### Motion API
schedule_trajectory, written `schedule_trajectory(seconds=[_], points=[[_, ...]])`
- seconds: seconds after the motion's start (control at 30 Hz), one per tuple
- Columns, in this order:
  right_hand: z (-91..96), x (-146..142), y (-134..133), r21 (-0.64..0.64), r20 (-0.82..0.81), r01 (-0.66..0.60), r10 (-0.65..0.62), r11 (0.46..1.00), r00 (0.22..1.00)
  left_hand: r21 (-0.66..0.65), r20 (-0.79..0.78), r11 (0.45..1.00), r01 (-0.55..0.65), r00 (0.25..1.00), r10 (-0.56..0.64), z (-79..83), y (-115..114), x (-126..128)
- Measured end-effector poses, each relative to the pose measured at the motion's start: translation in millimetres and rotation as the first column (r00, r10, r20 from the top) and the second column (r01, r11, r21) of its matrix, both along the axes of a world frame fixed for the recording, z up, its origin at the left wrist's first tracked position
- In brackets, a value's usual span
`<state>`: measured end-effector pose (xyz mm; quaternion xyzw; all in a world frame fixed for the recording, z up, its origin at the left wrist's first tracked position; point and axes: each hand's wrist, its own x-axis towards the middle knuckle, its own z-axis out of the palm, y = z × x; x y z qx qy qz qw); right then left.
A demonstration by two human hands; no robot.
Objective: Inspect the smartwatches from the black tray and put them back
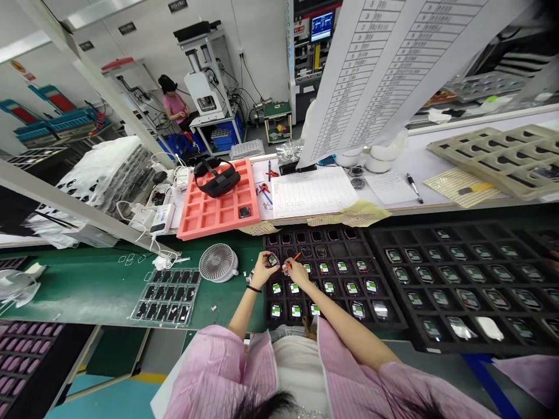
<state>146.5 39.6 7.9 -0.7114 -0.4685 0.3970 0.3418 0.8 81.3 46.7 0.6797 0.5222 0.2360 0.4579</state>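
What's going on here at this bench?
A person at a green workbench holds a small square device in their left hand and a thin orange tool in their right hand. Both hands are just above a black tray of similar devices with green labels, and some of its pockets are empty. A small fan and a pink tray sit nearby, and another person works in the background.

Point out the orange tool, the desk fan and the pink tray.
Orange tool (295, 259), head view, on its shaft.
Desk fan (218, 262), head view, on its round grille.
Pink tray (218, 230), head view, on its front rim.
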Motion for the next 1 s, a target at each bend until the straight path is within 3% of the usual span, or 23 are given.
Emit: schedule_trajectory(seconds=[0.1, 0.27, 0.37, 0.43, 0.53, 0.63, 0.8, 1.0], points=[[12.7, 5, -3, 0.046, -0.186, 0.026, -0.017, 0.999, 0.982, -0.092, 0.322, 0.996, -0.008, 0.946, 0.037, 23.8, -6, 3], [58.1, 23, -19, 0.111, -0.455, 0.038, 0.017, 0.993, 0.890, -0.116, 0.458, 0.991, -0.062, 0.883, 0.109, 73.3, -24, 12], [96.4, 37, -33, 0.209, -0.701, 0.077, 0.095, 0.975, 0.707, -0.093, 0.522, 0.995, -0.037, 0.849, 0.080, 103.8, -33, 18], [121.1, 45, -42, 0.260, -0.759, 0.081, 0.152, 0.962, 0.633, -0.079, 0.544, 0.996, -0.033, 0.836, 0.071, 121.9, -38, 21], [149.4, 53, -53, 0.329, -0.738, 0.057, 0.219, 0.943, 0.638, -0.055, 0.561, 0.998, -0.042, 0.825, 0.065, 144.7, -45, 23], [165.6, 57, -58, 0.374, -0.712, 0.065, 0.242, 0.925, 0.659, -0.023, 0.566, 1.000, 0.005, 0.824, 0.009, 163.0, -50, 23], [178.5, 58, -64, 0.396, -0.676, 0.068, 0.240, 0.916, 0.697, 0.036, 0.567, 0.999, 0.037, 0.822, -0.051, 183.2, -54, 25], [185.5, 59, -68, 0.406, -0.641, 0.078, 0.223, 0.911, 0.734, 0.044, 0.557, 0.996, 0.077, 0.826, -0.088, 193.1, -56, 32]])
